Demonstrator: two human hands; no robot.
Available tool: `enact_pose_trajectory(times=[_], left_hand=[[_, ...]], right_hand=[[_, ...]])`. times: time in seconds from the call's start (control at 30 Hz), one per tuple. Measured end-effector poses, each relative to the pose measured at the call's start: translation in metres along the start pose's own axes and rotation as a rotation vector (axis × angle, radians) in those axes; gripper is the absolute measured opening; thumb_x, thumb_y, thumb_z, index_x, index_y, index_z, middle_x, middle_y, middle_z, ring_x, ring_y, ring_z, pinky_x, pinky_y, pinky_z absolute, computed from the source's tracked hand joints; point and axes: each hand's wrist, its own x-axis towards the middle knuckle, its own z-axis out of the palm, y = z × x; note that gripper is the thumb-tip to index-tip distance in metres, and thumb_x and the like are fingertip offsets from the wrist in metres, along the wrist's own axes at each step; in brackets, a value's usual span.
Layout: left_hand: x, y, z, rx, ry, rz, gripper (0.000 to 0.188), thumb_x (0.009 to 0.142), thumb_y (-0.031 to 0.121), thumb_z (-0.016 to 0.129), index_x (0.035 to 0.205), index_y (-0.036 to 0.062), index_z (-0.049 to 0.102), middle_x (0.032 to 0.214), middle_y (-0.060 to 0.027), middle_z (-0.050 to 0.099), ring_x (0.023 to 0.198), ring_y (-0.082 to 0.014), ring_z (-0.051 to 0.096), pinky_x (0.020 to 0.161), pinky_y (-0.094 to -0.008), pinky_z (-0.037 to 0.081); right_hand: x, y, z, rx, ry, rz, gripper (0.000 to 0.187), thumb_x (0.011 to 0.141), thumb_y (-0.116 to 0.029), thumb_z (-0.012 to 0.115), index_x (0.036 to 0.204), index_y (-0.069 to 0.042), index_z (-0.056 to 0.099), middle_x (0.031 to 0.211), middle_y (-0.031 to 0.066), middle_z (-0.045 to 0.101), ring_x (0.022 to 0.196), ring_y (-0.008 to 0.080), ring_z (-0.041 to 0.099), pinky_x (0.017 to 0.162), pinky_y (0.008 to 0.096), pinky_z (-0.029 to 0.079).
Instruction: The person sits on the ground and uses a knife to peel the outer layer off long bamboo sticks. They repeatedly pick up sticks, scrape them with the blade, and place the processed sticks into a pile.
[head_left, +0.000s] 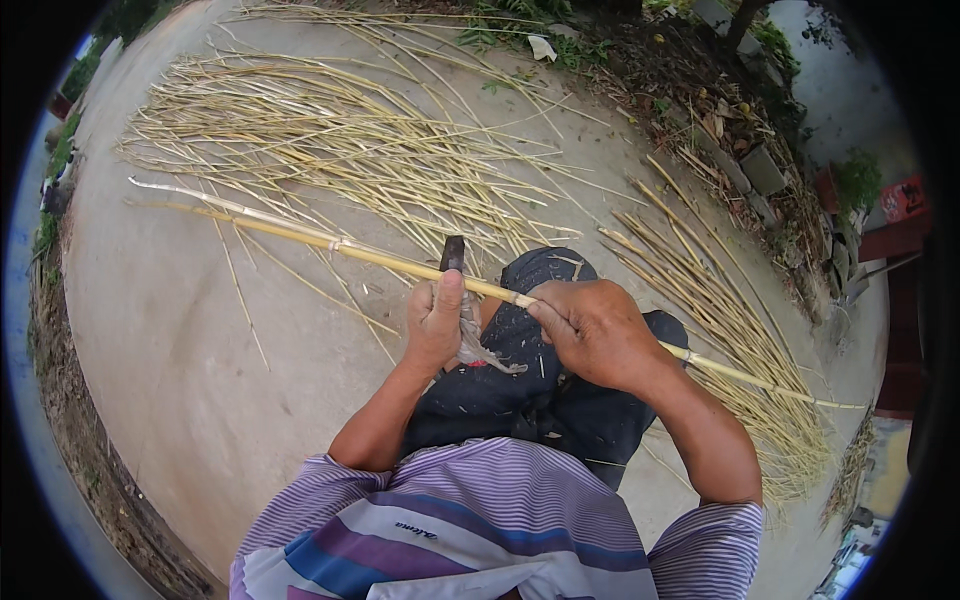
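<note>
A long yellow bamboo cane point(395, 261) lies slantwise across my lap, from the upper left to the lower right. Toward its left end it is split into two strips that spread apart. My right hand point(598, 335) is closed around the cane near the knees. My left hand point(434, 322) grips a knife, its dark blade point(453, 252) standing up at the cane and the thumb pressed against the cane's near side. A pale rag point(472, 340) hangs at the knife's grip, and the grip itself is mostly hidden.
A wide layer of thin split strips point(330, 130) covers the concrete ground point(170, 330) ahead. To the right lies a pile of canes point(740, 350). Beyond it are dry leaves, bricks point(763, 170) and a green plant point(857, 180). My knees in dark trousers point(480, 400) sit below the cane.
</note>
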Motion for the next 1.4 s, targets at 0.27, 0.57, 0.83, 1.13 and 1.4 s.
enact_pose_trajectory(times=[0.27,0.57,0.83,1.13,1.4], left_hand=[[-0.011,0.003,0.013,0.080,-0.052,0.108,0.051,0.101,0.041,0.049,0.083,-0.0037,0.064,0.063,-0.0041,0.058,0.056,-0.0108,0.055,0.050,-0.0257,0.042],[-0.020,-0.006,0.023,0.123,-0.013,0.188,0.048,0.100,0.042,0.050,0.087,-0.0026,0.063,0.065,-0.0048,0.059,0.057,-0.0107,0.055,0.052,-0.0256,0.043],[0.009,-0.012,-0.021,-0.078,0.057,-0.002,0.049,0.100,0.045,0.048,0.073,0.0047,0.054,0.059,-0.0040,0.057,0.051,-0.0108,0.054,0.046,-0.0251,0.041],[-0.007,-0.022,0.001,0.221,-0.181,0.156,0.046,0.096,0.041,0.058,0.079,-0.0017,0.061,0.062,-0.0044,0.057,0.057,-0.0129,0.055,0.052,-0.0298,0.043],[0.012,0.000,-0.025,-0.047,0.028,-0.095,0.054,0.097,0.047,0.053,0.071,0.0002,0.059,0.064,-0.0044,0.060,0.055,-0.0120,0.054,0.052,-0.0275,0.043]], right_hand=[[0.004,-0.005,0.013,0.093,0.009,-0.036,0.018,0.093,-0.022,0.052,0.087,-0.010,0.065,0.072,0.0186,0.061,0.073,0.0409,0.061,0.064,0.0502,0.046],[0.010,-0.006,0.024,0.113,-0.022,-0.061,0.019,0.093,-0.022,0.052,0.086,-0.007,0.062,0.074,0.0183,0.062,0.073,0.0417,0.060,0.064,0.0511,0.047],[0.004,0.001,0.009,-0.084,0.038,-0.005,0.021,0.095,-0.024,0.054,0.087,-0.006,0.062,0.073,0.0177,0.062,0.074,0.0404,0.061,0.063,0.0495,0.047],[0.005,-0.004,0.023,-0.032,0.073,-0.088,0.025,0.094,-0.027,0.054,0.085,-0.006,0.061,0.072,0.0192,0.062,0.071,0.0411,0.061,0.061,0.0499,0.047],[-0.009,0.009,0.007,-0.089,0.067,-0.081,0.021,0.094,-0.025,0.054,0.085,-0.007,0.060,0.071,0.0169,0.061,0.071,0.0397,0.062,0.061,0.0487,0.047]])
